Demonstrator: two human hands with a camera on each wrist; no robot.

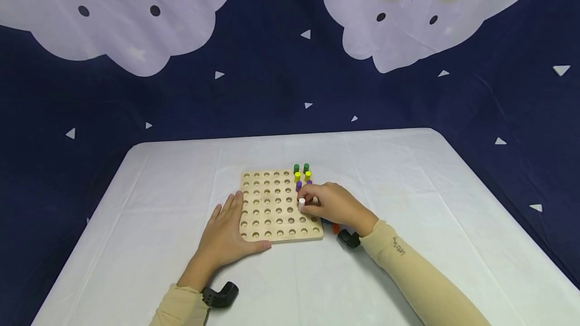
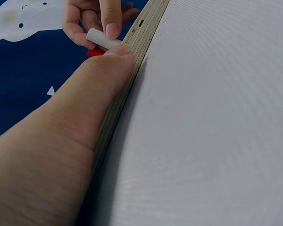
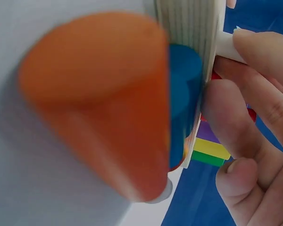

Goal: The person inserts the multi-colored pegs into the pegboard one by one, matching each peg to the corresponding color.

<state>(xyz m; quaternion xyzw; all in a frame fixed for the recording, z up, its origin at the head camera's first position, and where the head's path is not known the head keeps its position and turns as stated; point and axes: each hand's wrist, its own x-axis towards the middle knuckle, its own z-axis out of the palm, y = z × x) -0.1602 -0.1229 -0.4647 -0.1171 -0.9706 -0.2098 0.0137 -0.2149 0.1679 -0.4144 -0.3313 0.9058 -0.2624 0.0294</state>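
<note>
A light wooden peg board (image 1: 299,238) with rows of round holes lies on the white table. Along its left side my left hand (image 1: 228,233) holds it steady, fingers extended at the edge and thumb along the front edge. My right hand (image 1: 337,205) pinches a white peg (image 1: 301,204) between thumb and fingers over the right part of the board. In the right wrist view the lower end of that white peg (image 3: 228,47) meets the board's top face. Green (image 1: 296,168), yellow (image 1: 297,177) and purple (image 1: 298,185) pegs stand in the far right holes; red ones are partly hidden behind my right hand.
Right of the board, partly under my right wrist, loose pegs lie on the table (image 1: 389,175), among them an orange peg (image 1: 336,228) and blue pegs (image 3: 184,66). A dark blue curtain (image 1: 281,89) with clouds hangs behind the table.
</note>
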